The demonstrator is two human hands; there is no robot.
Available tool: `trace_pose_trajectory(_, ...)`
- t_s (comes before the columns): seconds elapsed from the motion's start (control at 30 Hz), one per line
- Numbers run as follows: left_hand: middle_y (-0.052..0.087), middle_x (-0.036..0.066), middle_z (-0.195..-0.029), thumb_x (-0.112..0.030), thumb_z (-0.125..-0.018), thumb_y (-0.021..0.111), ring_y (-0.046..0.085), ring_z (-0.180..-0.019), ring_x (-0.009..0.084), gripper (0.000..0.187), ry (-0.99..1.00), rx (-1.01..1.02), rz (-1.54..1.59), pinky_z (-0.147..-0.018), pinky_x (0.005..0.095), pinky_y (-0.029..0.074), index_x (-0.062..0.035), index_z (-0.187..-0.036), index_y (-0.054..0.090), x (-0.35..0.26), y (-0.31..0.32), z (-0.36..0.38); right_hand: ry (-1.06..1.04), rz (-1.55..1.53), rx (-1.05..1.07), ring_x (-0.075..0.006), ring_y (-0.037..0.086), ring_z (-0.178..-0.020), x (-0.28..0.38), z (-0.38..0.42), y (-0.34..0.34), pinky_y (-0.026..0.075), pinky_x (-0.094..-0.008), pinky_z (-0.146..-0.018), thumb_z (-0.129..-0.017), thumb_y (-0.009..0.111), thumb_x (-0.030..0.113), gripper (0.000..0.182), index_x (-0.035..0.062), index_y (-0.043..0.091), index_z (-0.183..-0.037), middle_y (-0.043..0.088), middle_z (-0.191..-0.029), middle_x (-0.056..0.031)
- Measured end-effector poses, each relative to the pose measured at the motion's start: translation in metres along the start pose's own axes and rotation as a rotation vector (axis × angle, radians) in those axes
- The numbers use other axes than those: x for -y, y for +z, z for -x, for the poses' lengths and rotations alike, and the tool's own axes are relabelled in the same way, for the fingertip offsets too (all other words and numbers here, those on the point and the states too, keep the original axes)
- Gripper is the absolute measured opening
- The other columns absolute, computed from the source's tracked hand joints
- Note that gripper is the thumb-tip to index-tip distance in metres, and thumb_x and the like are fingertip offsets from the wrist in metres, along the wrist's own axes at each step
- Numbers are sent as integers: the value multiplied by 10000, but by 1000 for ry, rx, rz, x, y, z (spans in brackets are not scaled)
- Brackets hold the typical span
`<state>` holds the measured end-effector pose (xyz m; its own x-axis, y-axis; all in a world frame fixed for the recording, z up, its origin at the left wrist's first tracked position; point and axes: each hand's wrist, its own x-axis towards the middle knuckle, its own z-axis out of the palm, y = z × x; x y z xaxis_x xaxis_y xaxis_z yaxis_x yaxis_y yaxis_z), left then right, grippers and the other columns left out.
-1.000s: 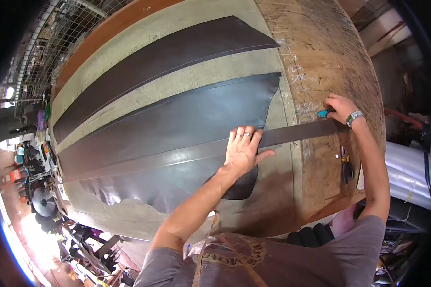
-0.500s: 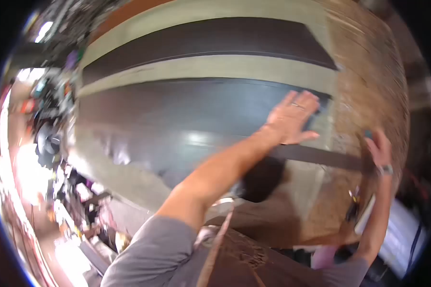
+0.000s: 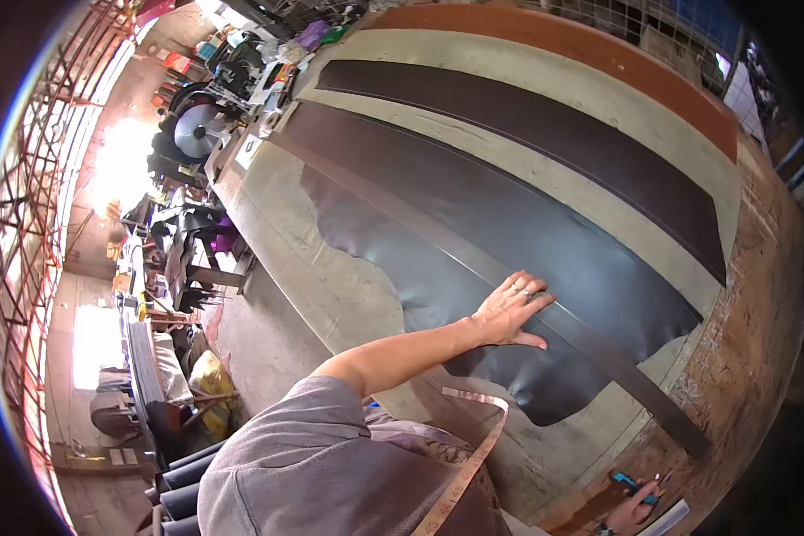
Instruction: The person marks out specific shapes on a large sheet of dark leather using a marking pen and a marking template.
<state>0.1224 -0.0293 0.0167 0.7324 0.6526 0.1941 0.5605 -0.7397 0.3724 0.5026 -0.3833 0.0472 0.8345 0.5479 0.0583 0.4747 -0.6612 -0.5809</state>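
Note:
My left hand (image 3: 512, 311) rests with fingers spread on a long flat metal straightedge (image 3: 460, 250), and the thumb points out to the right. Under the straightedge lies a dark brown leather hide (image 3: 545, 237), smooth along its far edge and wavy along its near one. At the bottom right, my right hand (image 3: 632, 514) is closed around a teal utility knife (image 3: 625, 482), close to the table's near edge. Its wrist is at the frame's lower border. A measuring tape (image 3: 475, 464) hangs down my front.
Beyond the hide, a cut dark leather strip (image 3: 545, 134) and an orange-brown leather piece (image 3: 590, 49) lie across the pale table top (image 3: 330, 295). Worn wooden board (image 3: 732, 357) forms the right end. Machines (image 3: 196, 129) and rolled material (image 3: 183, 500) stand at left.
My view has swung, showing more of the workshop at left. My left hand has gone from the hide's right part onto the straightedge, which now lies lengthwise over the hide. My right hand is lower.

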Motion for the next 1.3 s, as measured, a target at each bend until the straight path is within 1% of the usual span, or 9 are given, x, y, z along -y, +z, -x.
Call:
trace_pose_trajectory(0.03, 524, 149, -1246, -705, -750, 742, 477, -1234, 354, 888, -3, 16, -2, -1121, 496, 356, -61, -1337, 572, 0, -2, -1, -93, -2, -51, -340, 644, -785, -18, 10, 8, 539, -460, -791, -1051, 589, 365, 418, -8, 717, -912, 704, -868, -195)
trace_pose_trajectory(0.27, 538, 138, -1220, -720, -777, 709, 486, -1211, 315, 838, -4, 1, -3, -1089, 448, 353, -61, -1281, 592, 2, 0, 0, 230, -322, -51, -328, 638, -825, -12, 39, 39, 528, -458, -823, -999, 646, 435, 405, 38, 721, -979, 710, -942, -188)
trace_pose_trajectory(0.43, 559, 105, -1284, -546, -942, 629, 503, -1231, 301, 560, -8, -21, 10, -1086, 461, 397, -118, -1303, 614, 39, -20, 12, 268, -370, 11, -323, 650, -876, 5, 42, 53, 524, -462, -860, -977, 671, 428, 381, 53, 717, -1032, 713, -992, -189)
trace_pose_trajectory(0.6, 536, 119, -1429, -494, -951, 629, 440, -1393, 329, 554, -177, -201, -152, -1183, 495, 336, -120, -1359, 601, 151, -60, 54, 301, -354, 46, -317, 663, -926, 26, 46, 58, 521, -466, -898, -955, 697, 421, 376, 69, 712, -1086, 716, -1043, -191)
trace_pose_trajectory(0.73, 429, 91, -1577, -529, -999, 523, 323, -1504, 315, 622, -388, -140, -232, -1240, 506, 249, -154, -1495, 497, 259, -122, 106, 351, -310, 63, -313, 673, -967, 49, 58, 55, 518, -470, -927, -938, 718, 415, 385, 81, 709, -1128, 718, -1084, -192)
trace_pose_trajectory(0.9, 371, 85, -1635, -565, -1007, 484, 274, -1540, 305, 679, -632, -136, -314, -1241, 534, 232, -153, -1545, 445, 412, -195, 173, 457, -254, 85, -307, 686, -1018, 96, 92, 41, 515, -474, -965, -916, 744, 408, 412, 96, 704, -1182, 721, -1135, -194)
trace_pose_trajectory(1.1, 314, 105, -1665, -640, -989, 479, 213, -1565, 299, 800, -817, -185, -321, -1255, 521, 207, -111, -1580, 380, 576, -279, 249, 447, -263, 327, -301, 702, -1078, 209, 112, 68, 511, -479, -1009, -889, 774, 399, 462, 114, 699, -1246, 724, -1195, -195)
trace_pose_trajectory(1.23, 258, 142, -1682, -742, -937, 483, 174, -1575, 301, 985, -897, -252, -381, -1265, 509, 180, -34, -1596, 303, 650, -312, 293, 93, 80, 528, -165, 629, -903, 431, 122, 202, 511, -312, -815, -1063, 447, 584, 641, 14, 655, -1268, 658, -1039, -69)
trace_pose_trajectory(1.3, 250, 153, -1683, -769, -915, 490, 169, -1576, 305, 1039, -891, -272, -389, -1266, 504, 175, -12, -1596, 284, 666, -323, 305, -44, -119, 702, -230, 654, -1139, 511, 117, 289, 507, -356, -990, -1067, 402, 597, 680, 31, 615, -1377, 643, -1345, -120)
